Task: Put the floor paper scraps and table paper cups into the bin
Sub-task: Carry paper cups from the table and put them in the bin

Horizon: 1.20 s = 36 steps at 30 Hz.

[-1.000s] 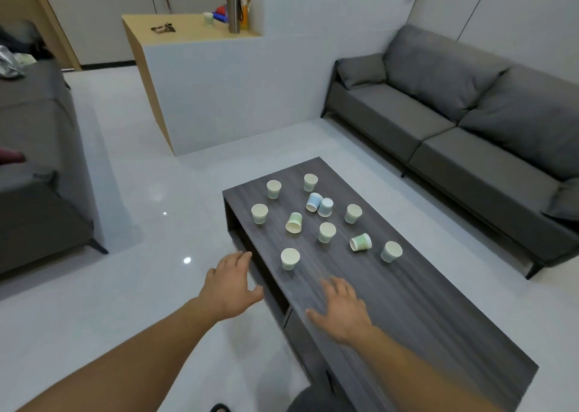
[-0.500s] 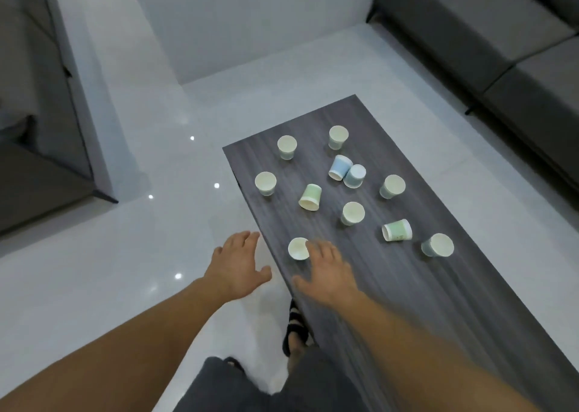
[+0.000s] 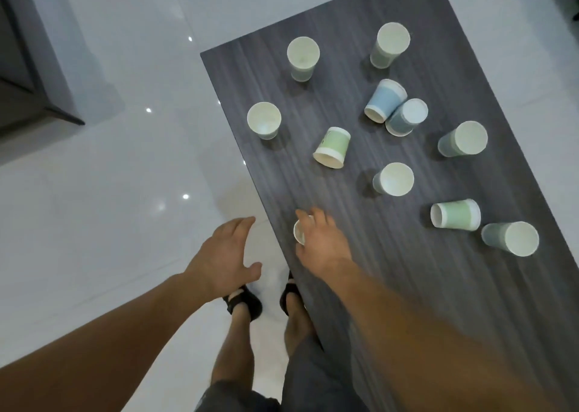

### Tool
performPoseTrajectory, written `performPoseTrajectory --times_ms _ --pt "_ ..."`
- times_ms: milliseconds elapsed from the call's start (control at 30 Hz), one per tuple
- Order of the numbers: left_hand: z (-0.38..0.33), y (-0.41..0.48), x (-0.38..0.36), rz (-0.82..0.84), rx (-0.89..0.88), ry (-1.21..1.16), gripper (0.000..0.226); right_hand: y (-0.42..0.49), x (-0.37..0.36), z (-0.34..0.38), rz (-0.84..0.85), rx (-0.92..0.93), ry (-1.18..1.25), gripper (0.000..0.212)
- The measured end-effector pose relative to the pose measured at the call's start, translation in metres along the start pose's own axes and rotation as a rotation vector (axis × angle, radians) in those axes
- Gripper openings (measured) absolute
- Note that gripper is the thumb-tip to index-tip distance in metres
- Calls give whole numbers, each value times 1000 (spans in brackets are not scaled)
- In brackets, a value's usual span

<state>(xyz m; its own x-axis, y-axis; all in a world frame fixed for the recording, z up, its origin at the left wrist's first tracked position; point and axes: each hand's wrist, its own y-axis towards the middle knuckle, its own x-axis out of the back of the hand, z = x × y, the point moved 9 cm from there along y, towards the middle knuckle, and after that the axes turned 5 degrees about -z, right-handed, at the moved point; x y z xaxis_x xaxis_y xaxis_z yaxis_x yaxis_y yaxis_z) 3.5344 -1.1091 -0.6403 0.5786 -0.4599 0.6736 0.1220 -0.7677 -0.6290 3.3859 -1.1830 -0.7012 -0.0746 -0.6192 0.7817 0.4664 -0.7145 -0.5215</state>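
Several paper cups stand or lie on the dark wood table [image 3: 416, 292]. My right hand [image 3: 322, 244] covers the nearest cup [image 3: 299, 232] at the table's left edge, with index finger and thumb on either side of its rim. A green cup [image 3: 333, 147] lies tipped beyond it. Two blue cups [image 3: 384, 100] lie together further back, and another green cup [image 3: 456, 215] lies on its side at the right. My left hand [image 3: 224, 252] hovers open over the floor beside the table, holding nothing. No bin or paper scraps are in view.
Glossy white floor [image 3: 125, 208] lies left of the table. A grey sofa corner [image 3: 28, 76] stands at the far left. My sandalled feet [image 3: 244, 302] are against the table's left edge.
The view has tilted down and closer to the table. My right hand has moved forward from the cup's near side onto the nearest cup. The left hand stays open beside it.
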Motion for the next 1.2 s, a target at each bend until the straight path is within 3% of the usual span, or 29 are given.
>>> performPoseTrajectory --times_ms 133,300,433,500,567,633,767,900,1000,1200 --pt "-32 18 -7 -28 -79 -63 92 -8 14 -27 -107 -226 476 75" --pt "-75 37 -6 -35 -223 -80 92 -22 39 -12 -38 -91 726 86" --pt "-91 46 -3 -82 -267 -132 72 -26 57 -22 29 -60 870 88" --pt "-90 48 -2 -118 -236 -164 70 -21 77 -45 -99 -60 767 82" --pt "-86 49 -1 -137 -210 -182 72 -12 107 -84 -364 -115 457 76" --pt "-81 48 0 -153 -198 -197 72 0 124 -117 -479 -181 196 78" --pt "-75 44 4 -193 -166 -232 67 29 104 -157 -231 -268 -73 90" --pt "-70 31 14 -277 -160 -233 69 40 87 -156 -129 -251 -42 72" --pt "-59 11 27 -341 -122 -218 72 24 77 -129 -104 -208 -75 55" --pt "-29 -47 51 -367 13 -312 76 -26 72 -27 -67 0 12 60"
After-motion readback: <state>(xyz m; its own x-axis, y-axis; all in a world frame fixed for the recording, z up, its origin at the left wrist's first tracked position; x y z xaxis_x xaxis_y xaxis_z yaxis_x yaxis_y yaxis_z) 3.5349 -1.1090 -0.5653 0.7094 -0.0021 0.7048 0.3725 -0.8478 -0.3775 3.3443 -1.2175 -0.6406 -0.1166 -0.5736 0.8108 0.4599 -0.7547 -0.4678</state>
